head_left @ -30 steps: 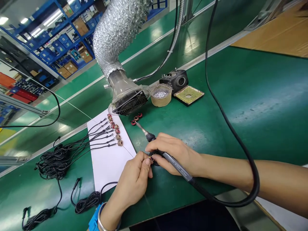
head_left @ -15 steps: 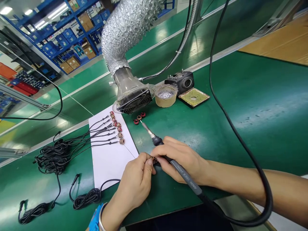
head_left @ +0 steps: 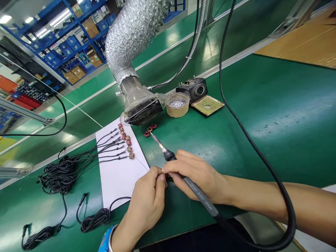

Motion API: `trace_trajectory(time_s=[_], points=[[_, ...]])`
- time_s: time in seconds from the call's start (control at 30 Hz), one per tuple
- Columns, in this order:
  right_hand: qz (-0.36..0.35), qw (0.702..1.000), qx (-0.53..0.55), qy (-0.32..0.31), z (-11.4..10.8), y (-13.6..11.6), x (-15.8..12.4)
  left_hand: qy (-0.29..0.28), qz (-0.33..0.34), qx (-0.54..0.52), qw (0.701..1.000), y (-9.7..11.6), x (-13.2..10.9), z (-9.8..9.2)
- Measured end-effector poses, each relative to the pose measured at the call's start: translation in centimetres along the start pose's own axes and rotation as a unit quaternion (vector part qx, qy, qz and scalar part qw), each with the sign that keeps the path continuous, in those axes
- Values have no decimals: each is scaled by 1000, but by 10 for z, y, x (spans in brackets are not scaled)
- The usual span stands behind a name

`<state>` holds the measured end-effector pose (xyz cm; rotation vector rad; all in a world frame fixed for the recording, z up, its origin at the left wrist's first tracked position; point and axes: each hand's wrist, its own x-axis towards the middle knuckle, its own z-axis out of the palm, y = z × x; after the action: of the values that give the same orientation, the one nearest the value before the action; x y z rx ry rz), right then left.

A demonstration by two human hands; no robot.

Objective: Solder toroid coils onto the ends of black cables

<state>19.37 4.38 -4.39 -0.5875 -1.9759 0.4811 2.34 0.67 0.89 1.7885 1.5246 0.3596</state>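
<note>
My right hand is closed around a grey soldering iron whose tip points up-left toward two small red coils on the green mat. My left hand is closed, its thumb and fingers pinching a small coil part where both hands meet; the part is mostly hidden. A thin solder wire runs across the white sheet toward my left hand. Several coils with black cables attached lie in a row on the sheet.
A fume extractor fan on a silver duct stands behind the sheet. A tub of metal cleaning wool, an iron stand and a yellow sponge tray sit beyond it. Coiled black cables lie at left.
Both hands stay together on the small part; the view shifted slightly. The iron's tip sits a little lower, near the red coils.
</note>
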Motion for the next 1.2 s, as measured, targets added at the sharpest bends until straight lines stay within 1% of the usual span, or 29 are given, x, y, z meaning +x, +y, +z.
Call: trace_trajectory(time_s=[0.1, 0.2, 0.43, 0.57, 0.7, 0.77, 0.87, 0.97, 1.1, 1.13, 1.2], points=[[20, 1000, 11, 8, 0, -1, 0, 15, -11, -25, 1000, -1, 2, 1], [24, 999, 22, 6, 0, -3, 2, 21, -30, -76, 996, -4, 4, 5], [30, 999, 15, 4, -1, -6, -3, 6, -45, -218, 975, -7, 7, 12], [30, 1000, 6, 0, -1, -8, -5, 0, -54, -251, 966, -6, 7, 13], [58, 998, 13, -28, -2, -9, -3, 4, -67, -277, 959, -7, 7, 16], [63, 997, 9, -30, -2, -9, -4, 3, -71, -296, 952, -8, 7, 17], [56, 998, 13, -31, -2, -8, -6, -20, -102, -320, 942, -11, 9, 19], [23, 998, 30, -42, -5, -6, -7, -66, -136, -359, 921, -12, 10, 19], [-32, 996, 12, -85, -11, -3, -5, -136, -164, -441, 872, -14, 12, 19], [-43, 995, 0, -93, -12, -2, -4, -141, -168, -454, 864, -15, 12, 20], [-54, 994, -20, -95, -13, 0, -3, -128, -170, -474, 855, -15, 13, 21]])
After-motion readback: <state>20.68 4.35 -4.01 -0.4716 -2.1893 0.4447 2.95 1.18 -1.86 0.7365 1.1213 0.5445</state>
